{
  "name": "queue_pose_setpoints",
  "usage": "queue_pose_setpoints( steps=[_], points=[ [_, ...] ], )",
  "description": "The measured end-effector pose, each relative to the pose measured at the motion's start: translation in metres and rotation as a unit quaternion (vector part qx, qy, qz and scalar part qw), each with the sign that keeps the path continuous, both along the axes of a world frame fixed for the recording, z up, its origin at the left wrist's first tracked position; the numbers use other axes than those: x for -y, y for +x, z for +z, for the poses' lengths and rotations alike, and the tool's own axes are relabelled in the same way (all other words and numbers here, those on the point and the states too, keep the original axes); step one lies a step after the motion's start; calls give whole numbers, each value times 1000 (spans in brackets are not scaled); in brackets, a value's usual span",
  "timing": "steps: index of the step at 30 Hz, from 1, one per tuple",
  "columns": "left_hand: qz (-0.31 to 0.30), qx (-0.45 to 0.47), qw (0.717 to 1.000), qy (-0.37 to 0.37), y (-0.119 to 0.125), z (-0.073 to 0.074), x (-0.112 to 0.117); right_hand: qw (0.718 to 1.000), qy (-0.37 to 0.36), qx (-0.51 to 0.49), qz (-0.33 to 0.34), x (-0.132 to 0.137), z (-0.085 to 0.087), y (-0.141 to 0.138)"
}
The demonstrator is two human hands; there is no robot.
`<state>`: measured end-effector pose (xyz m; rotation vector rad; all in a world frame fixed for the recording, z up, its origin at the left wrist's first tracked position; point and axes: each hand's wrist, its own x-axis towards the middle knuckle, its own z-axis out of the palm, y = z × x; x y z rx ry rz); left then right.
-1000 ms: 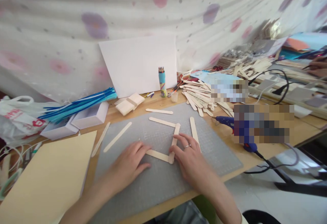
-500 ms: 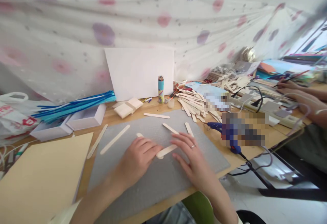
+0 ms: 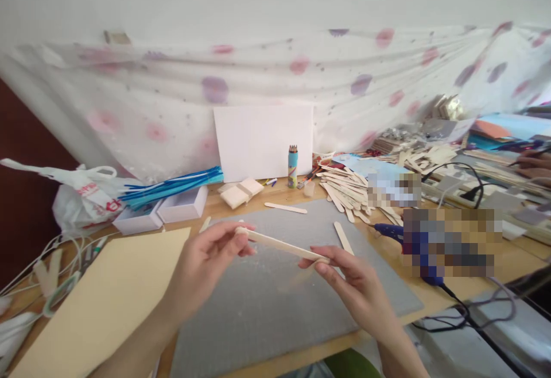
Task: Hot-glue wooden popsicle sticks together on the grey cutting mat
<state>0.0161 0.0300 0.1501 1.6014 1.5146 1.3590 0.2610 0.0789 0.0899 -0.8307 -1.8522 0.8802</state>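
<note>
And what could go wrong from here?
The wooden stick, pinched near its ends by the left hand and right hand, might slip or bend. The blue glue gun lies right of the right hand and could be bumped. Its black cord runs past the table edge and might snag.

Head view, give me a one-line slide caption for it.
Left hand and right hand hold a wooden craft stick near its ends above a gray cutting mat.

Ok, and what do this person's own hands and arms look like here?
The bare, ungloved left hand and bare, ungloved right hand have five-fingered, natural shapes. The forearms are uncovered as far as shown: no sleeves, watch or cables visible. I can't make out any ring.
</note>
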Motion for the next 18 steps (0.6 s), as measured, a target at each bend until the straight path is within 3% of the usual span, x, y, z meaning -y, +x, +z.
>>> queue_pose_setpoints(
  steps=[3, 5, 8, 11, 15, 18],
  points=[
    [20, -86, 993, 78, 0, -2, 8, 1000, -2, 6, -1, -10, -3, 1],
    [27, -170, 973, 153, 5, -11, 21, 1000, -15, 18, -6, -17, -8, 3],
    [16, -287, 929, 231, 21, -39, 39, 999, -46, 16, -19, -24, -21, 8],
    [22, -333, 903, 270, 49, -79, 40, 995, -63, 25, -74, -23, -34, 18],
    [23, -363, 912, 191, 84, -128, 20, 968, -30, 101, -226, -17, -44, 44],
    [-5, -361, 925, 122, 85, -140, 14, 927, -48, 175, -328, -15, -50, 62]
  ],
)
